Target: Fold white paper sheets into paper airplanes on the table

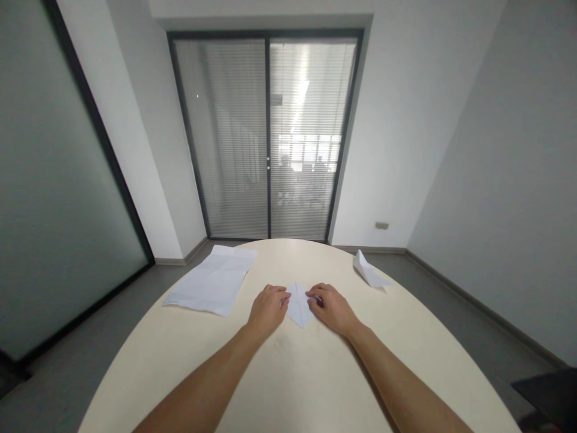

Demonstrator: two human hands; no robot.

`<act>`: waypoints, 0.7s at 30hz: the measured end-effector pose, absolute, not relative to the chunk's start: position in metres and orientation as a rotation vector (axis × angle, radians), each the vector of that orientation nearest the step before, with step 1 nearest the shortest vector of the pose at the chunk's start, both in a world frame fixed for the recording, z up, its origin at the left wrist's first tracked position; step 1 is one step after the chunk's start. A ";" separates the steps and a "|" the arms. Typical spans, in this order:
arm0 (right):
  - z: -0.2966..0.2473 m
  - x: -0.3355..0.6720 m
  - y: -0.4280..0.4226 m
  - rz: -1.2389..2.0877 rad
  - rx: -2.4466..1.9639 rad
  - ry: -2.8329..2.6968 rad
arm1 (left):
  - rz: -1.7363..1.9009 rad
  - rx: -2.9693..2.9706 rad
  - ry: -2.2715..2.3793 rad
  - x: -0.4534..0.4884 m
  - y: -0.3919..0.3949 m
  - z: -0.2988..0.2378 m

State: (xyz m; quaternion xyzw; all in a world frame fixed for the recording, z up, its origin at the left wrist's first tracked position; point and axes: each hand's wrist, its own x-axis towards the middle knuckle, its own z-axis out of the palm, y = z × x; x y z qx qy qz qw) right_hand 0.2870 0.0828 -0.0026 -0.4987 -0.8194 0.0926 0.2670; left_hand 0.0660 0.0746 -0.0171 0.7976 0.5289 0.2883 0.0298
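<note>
A small piece of folded white paper (299, 308) lies on the round table in front of me, diamond-shaped, with a crease running down its middle. My left hand (269, 307) grips its left edge, thumb and fingers pinched together. On the opposite edge, my right hand (331, 308) pinches the paper in the same way. Parts of both side edges are hidden under the fingers.
White sheets of paper (214, 279) lie at the table's left. Near the far right edge stands another folded paper piece (368, 272). The pale round table (288, 385) fills the foreground. A dark object (550, 391) is at the lower right, beyond the table.
</note>
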 end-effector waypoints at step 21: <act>-0.002 0.284 0.080 0.204 -1.069 -2.366 | 0.846 2.481 1.489 0.067 0.074 -0.013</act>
